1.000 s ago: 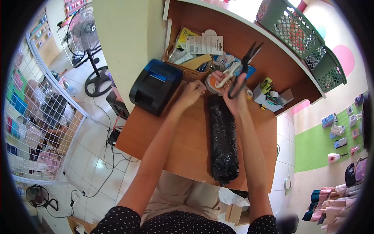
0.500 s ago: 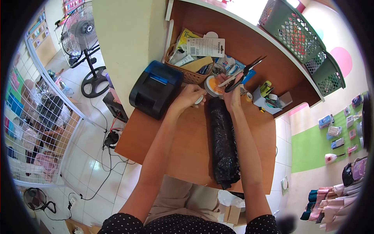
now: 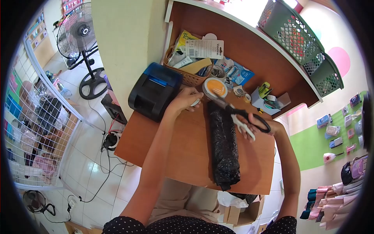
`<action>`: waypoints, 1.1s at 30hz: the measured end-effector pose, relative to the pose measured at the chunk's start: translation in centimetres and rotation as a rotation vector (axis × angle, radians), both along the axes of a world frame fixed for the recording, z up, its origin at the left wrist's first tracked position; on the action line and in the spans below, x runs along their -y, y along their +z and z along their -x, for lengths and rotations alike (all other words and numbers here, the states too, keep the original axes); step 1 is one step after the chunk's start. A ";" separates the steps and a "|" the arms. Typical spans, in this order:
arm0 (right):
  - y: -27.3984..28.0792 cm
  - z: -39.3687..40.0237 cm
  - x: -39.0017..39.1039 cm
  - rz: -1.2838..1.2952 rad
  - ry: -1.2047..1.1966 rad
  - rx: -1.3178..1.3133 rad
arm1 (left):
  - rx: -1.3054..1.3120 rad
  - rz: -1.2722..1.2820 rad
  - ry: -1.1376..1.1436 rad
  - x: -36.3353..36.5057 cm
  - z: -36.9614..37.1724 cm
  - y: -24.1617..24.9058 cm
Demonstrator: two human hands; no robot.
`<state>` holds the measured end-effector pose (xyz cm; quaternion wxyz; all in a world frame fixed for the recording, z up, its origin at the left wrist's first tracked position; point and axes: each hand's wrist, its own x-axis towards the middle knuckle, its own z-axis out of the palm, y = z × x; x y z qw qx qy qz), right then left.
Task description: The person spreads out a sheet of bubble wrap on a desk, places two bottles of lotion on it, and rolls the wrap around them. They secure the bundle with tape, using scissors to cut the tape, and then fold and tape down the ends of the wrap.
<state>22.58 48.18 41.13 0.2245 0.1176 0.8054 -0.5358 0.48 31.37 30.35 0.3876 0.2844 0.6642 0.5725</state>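
My left hand (image 3: 186, 100) is closed around a small pale roundish item (image 3: 195, 102), beside the black and blue label printer (image 3: 156, 90). My right hand (image 3: 260, 125) holds scissors (image 3: 251, 117) with black and white handles, their blades pointing up and left over the top of a long black plastic-wrapped package (image 3: 224, 146). The package lies lengthwise on the brown desk (image 3: 187, 144). Just above it is a round container with an orange lid (image 3: 215, 87), near the scissor tips.
A wicker basket (image 3: 191, 79) of packets stands behind the printer. At the right back is a grey holder (image 3: 261, 102) with stationery. Green baskets (image 3: 292, 33) sit on the upper shelf. A fan (image 3: 83, 31) and white grid rack (image 3: 43, 136) are at left.
My right hand has moved right and down from the back of the desk, and the scissors have swung from pointing up right to pointing up left. My left hand has barely shifted.
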 end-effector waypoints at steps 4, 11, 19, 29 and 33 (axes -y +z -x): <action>-1.0 -0.4 0.0 -0.108 -0.080 0.224 | 0.050 -0.039 0.005 0.1 0.0 -0.2; -0.7 1.9 1.7 -0.235 -0.143 0.224 | 0.050 0.023 -0.042 0.2 0.1 0.2; -1.1 3.6 1.8 -0.241 -0.131 0.151 | 0.077 -0.010 -0.015 0.1 0.1 -0.1; -2.0 -0.6 1.2 0.019 -0.239 -0.069 | -0.092 0.075 -0.006 0.0 1.1 -1.2; -2.6 -5.3 -0.2 -0.089 -0.487 -0.143 | -0.218 0.008 0.042 -0.1 0.9 -1.6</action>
